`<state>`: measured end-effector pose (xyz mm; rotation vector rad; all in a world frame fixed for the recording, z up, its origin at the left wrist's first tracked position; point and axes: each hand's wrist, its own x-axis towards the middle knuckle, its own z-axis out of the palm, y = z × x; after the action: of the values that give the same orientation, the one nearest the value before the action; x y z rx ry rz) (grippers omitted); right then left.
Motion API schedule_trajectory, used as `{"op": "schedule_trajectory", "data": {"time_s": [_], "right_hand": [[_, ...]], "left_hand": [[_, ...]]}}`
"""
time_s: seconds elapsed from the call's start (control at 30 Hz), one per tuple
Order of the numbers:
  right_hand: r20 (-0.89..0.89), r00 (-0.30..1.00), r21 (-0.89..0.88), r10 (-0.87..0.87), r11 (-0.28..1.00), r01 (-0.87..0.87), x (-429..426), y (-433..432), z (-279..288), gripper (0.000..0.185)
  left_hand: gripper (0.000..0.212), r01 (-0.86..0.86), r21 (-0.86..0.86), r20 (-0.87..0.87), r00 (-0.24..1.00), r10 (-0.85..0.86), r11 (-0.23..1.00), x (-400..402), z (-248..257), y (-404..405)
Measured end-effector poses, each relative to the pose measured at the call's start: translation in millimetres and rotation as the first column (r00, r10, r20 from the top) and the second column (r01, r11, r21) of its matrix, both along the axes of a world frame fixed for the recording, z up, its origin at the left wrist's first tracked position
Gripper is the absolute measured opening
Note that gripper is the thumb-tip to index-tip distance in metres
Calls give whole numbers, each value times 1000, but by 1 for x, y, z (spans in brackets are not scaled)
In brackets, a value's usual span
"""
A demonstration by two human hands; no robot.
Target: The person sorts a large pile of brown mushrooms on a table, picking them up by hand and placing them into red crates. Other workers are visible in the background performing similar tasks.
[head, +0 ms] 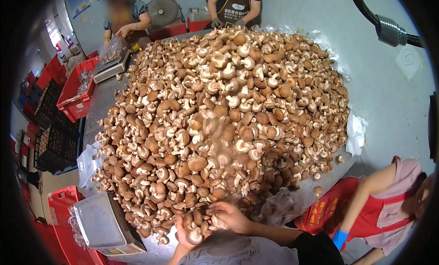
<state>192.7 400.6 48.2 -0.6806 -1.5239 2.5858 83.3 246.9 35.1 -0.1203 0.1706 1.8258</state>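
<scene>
A large heap of brown-capped shiitake mushrooms (219,127) covers the metal table before me. At its near edge my left hand (185,232) cups several mushrooms (195,227) against its palm and fingers. My right hand (231,218) is just beside it, its fingers on a mushroom with a pale underside (218,222). Clear plastic bags (284,206) lie to the right of my hands, against the heap. A weighing scale with a bare metal pan (97,217) stands left of my hands.
Red crates (63,210) stand left of the scale. A person in a red apron (360,210) is close on my right. Across the table, a person (128,24) holds a bag at another scale (111,67); a gloved person (235,7) stands behind the heap. White plastic bags (87,163) lie at the left edge.
</scene>
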Motion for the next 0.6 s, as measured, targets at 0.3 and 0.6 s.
{"op": "schedule_trajectory", "data": {"time_s": [0.3, 0.6], "right_hand": [[90, 984, 96, 151, 983, -159, 22, -14, -11, 61], [-71, 997, 867, -19, 494, 71, -8, -7, -6, 57]], "left_hand": [[59, 146, -686, -145, 933, -330, 712, 9, -42, -8], [57, 221, -34, 286, 937, -202, 975, -13, -72, -5]]}}
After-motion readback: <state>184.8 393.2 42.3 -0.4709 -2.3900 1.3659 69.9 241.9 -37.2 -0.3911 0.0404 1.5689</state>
